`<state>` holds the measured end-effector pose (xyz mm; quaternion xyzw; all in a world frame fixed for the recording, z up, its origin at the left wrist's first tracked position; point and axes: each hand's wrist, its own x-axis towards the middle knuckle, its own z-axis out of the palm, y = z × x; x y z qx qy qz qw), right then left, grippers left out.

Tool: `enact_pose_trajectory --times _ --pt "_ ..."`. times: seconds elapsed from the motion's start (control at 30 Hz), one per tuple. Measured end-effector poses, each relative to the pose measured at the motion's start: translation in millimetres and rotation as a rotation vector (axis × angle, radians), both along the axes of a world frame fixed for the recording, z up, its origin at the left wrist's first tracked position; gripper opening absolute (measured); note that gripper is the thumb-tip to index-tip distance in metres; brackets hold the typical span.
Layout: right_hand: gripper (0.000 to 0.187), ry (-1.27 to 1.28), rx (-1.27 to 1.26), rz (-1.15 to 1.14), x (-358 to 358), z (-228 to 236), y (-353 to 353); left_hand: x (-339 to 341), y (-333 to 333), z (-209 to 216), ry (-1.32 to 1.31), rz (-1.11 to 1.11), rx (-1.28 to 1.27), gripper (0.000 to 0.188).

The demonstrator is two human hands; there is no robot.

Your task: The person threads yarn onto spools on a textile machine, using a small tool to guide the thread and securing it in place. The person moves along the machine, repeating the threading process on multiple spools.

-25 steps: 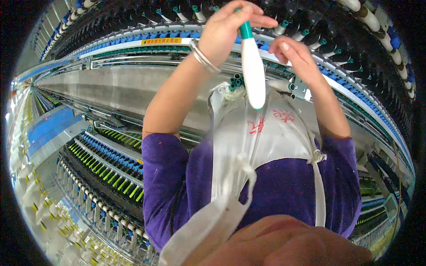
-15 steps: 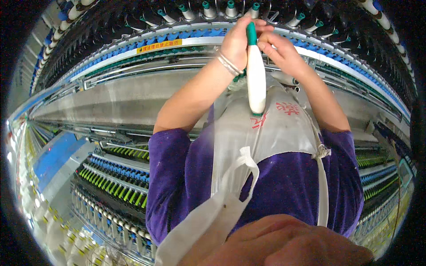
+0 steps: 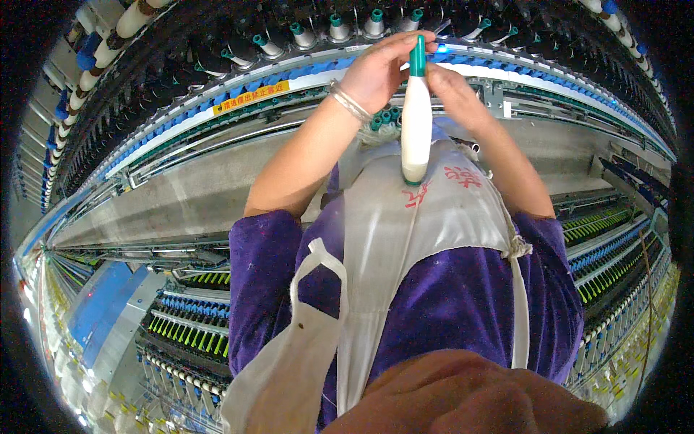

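Observation:
A spinning bobbin (image 3: pixel 416 134), wound with white yarn on a green tube, stands lengthwise between my hands in front of the apron. My left hand (image 3: pixel 377 72) curls around its green upper end from behind, a pale band at the wrist. Close against the bobbin's right side is my right hand (image 3: pixel 457 94), fingers bent in; the bobbin hides its fingertips, so what they pinch cannot be made out. Beyond the bobbin, several green tube ends (image 3: pixel 386 118) show near the top of my pale apron (image 3: pixel 390 217).
A spinning frame with a row of upright green-topped bobbins (image 3: pixel 337 29) runs across the far side. Before it are a blue-and-white rail and a yellow label (image 3: pixel 251 98). A grey metal panel (image 3: pixel 181 170) stretches below; lower left are a blue panel (image 3: pixel 105 311) and more spindles.
My right hand has moved in closer against the bobbin, its fingers now mostly behind it. My left hand has shifted slightly left and down. The machine behind has shifted in view.

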<state>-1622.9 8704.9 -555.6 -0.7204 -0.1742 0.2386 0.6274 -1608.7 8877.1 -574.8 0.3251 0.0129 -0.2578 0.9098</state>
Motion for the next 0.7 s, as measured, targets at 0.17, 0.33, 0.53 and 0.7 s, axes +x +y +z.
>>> enact_pose_trajectory --times 0.17,0.33,0.53,0.7 --pt "0.022 -0.273 -0.122 -0.01 6 -4 -16 6 -8 -1 0.008 0.056 0.173 0.028" --pt "0.013 -0.399 0.003 -0.145 39 -3 -45 9 -45 0 0.038 0.143 0.384 0.027" --pt "0.024 0.211 -0.061 -0.212 25 5 -70 8 -62 1 0.026 0.108 0.324 0.042" --pt "0.036 0.568 0.181 -0.033 2 -2 -43 24 -51 3 -0.197 -0.067 0.473 0.04"
